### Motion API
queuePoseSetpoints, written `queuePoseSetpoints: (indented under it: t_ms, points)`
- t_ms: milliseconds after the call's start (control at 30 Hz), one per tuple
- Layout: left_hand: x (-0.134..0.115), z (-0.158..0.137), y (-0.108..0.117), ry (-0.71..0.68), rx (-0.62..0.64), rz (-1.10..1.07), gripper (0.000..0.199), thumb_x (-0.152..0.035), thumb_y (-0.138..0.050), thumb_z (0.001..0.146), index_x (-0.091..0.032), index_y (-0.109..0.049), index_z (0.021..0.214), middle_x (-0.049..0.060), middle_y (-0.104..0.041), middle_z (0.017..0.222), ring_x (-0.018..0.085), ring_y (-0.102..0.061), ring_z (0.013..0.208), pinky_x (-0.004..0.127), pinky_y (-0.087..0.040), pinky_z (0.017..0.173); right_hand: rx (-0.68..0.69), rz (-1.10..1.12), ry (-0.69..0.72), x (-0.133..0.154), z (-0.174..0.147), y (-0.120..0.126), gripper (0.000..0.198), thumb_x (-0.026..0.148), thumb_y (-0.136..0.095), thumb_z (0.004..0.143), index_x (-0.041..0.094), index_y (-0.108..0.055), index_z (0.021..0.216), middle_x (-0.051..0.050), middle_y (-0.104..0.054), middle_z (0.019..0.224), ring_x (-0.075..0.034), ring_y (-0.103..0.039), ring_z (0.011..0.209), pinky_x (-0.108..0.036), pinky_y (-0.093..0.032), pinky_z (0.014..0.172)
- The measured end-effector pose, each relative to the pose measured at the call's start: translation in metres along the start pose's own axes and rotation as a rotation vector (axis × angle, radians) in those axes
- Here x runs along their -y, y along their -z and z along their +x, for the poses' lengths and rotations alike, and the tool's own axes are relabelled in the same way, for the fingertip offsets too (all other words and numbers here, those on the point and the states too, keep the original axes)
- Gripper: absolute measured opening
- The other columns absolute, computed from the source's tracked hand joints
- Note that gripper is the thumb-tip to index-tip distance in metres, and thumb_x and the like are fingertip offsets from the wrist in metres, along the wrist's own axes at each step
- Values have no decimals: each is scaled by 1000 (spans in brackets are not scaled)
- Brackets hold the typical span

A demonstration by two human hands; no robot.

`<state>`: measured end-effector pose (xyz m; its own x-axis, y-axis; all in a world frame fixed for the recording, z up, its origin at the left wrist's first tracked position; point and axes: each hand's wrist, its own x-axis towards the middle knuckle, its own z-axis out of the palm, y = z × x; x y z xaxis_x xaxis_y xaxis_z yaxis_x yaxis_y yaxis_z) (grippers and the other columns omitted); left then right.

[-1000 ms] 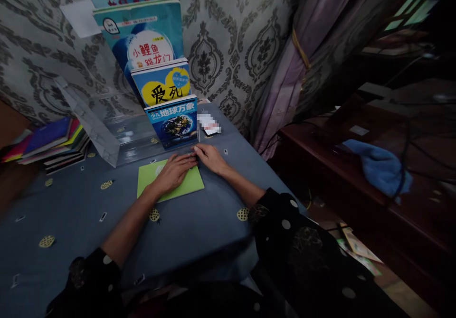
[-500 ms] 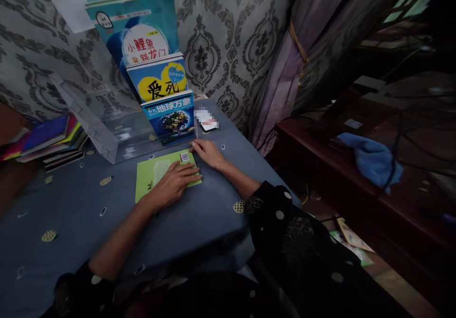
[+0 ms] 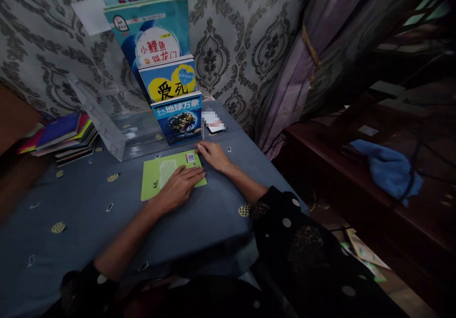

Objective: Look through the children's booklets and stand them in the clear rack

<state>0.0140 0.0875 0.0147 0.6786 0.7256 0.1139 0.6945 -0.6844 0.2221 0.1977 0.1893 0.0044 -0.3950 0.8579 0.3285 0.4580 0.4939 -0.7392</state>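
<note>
A light green book (image 3: 151,178) lies flat on the blue tablecloth, with a barcode and printed text on its upper face. My left hand (image 3: 180,185) rests palm down across the lower right part of the book, fingers stretched out and close together. By the book's upper right corner is my right hand (image 3: 214,157), its fingers loosely bent and its fingertips touching or almost touching that corner. Just beyond them, a blue book with a globe on the cover (image 3: 182,121) stands upright at the front of a clear stepped rack (image 3: 103,118).
Behind the globe book rise a yellow-and-blue book (image 3: 167,80) and taller teal books (image 3: 153,28). Stacked books (image 3: 67,135) lie at the left. A blurred white item (image 3: 213,122) is right of the rack. A blue cloth (image 3: 388,166) lies on the dark red furniture (image 3: 320,152).
The whole view has shifted, so the scene sits farther right. My left hand's fingers are closer together on the green book. My right hand stays by its corner.
</note>
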Motion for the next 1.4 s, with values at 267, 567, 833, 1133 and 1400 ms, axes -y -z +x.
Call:
queuePoseSetpoints:
  t_ms: [267,567,833,1133,1400]
  points:
    - [26,17,-1,227,-55,165,47,-22,-31,101,-20,-48,145,13,-49,152,26,-47,140,51,-34,114,9,-1,-3,-5,1,-1,33,32,-39,103,18,-69,98,-7,-78,95,-20,-70,89,-29,-47,78]
    - [58,-25,20,465,-90,195,43,-27,-34,101,-19,-56,138,13,-52,149,28,-51,137,52,-35,115,10,-10,4,-6,2,-1,31,29,-41,101,18,-69,98,-8,-78,98,-22,-70,89,-31,-46,80]
    - [92,-89,33,512,-172,1,49,-34,-32,98,-21,-58,139,6,-54,147,25,-49,138,48,-38,116,-4,-16,-2,-9,2,-3,31,30,-42,100,18,-70,100,-7,-79,95,-22,-69,87,-31,-47,77]
    - [86,-122,32,443,-189,-75,50,-40,-30,100,-22,-59,138,6,-57,145,24,-46,141,53,-33,119,2,-23,-8,-9,2,-4,30,27,-43,99,16,-70,103,-9,-78,97,-24,-70,87,-32,-47,77]
    - [46,-156,37,363,-159,-80,46,-31,-32,101,-29,-58,139,3,-59,143,24,-45,142,55,-32,119,-4,-35,-2,-13,3,-6,31,31,-44,100,15,-70,106,-9,-78,97,-23,-67,87,-34,-48,83]
